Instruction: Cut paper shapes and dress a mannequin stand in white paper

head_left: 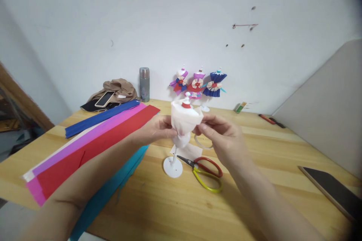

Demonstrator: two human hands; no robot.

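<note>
A small white mannequin stand (173, 166) rests on the wooden table (254, 196). White crepe paper (185, 120) is wrapped around its body, with a red band near the top. My left hand (158, 130) pinches the paper from the left. My right hand (220, 131) pinches it from the right. Both hands are closed on the paper.
Scissors with red and yellow handles (205, 171) lie beside the stand's base. Long blue, pink, red and teal crepe paper sheets (93, 139) lie at left. Three dressed mannequins (198, 84) stand at the back, by a grey flask (144, 84). A dark tablet (333, 192) lies at right.
</note>
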